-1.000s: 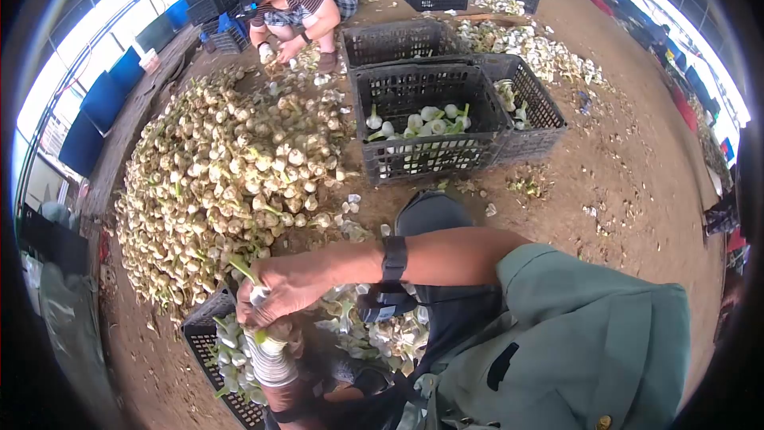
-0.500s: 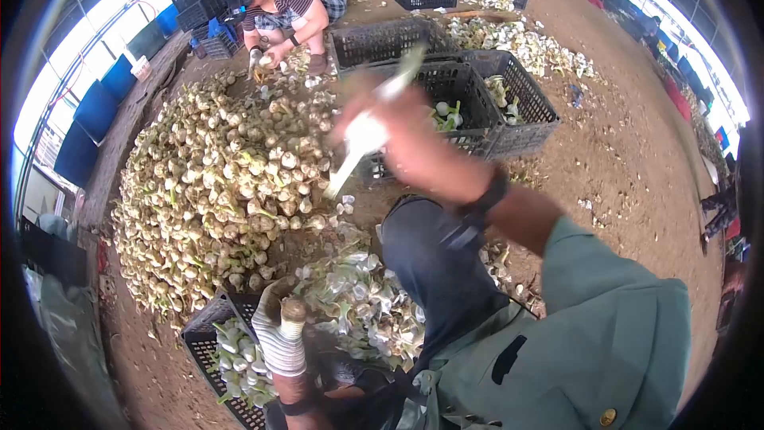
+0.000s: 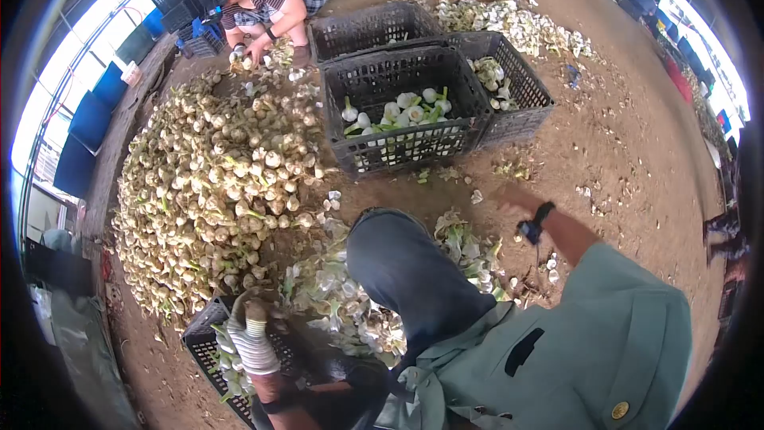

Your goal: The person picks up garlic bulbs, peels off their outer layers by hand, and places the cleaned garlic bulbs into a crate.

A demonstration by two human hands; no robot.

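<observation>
My left hand (image 3: pixel 253 340), in a striped, soiled glove, is low at the left over the near black crate (image 3: pixel 208 334). Its fingers bend downward, and I cannot make out whether they hold anything. White peeled garlic bulbs (image 3: pixel 232 366) with green stems lie in that crate, partly hidden by the arm. My right hand (image 3: pixel 519 202), bare and slightly blurred, is right of my knee above the dirt floor, with no bulb visible in it. Beyond it, a large black crate (image 3: pixel 414 151) holds several peeled garlic bulbs (image 3: pixel 410 111).
A big heap of unpeeled garlic (image 3: pixel 215 183) spreads at the left. Loose skins (image 3: pixel 326 287) lie around my knee (image 3: pixel 406 247). Another crate (image 3: pixel 521 123) with bulbs adjoins the large one. A co-worker (image 3: pixel 267 0) crouches beyond the heap, both hands near garlic.
The white garlic bulb with its long stem is gone from my right hand, which has swung back right from near the large crate. My left hand has shifted slightly left and down.
</observation>
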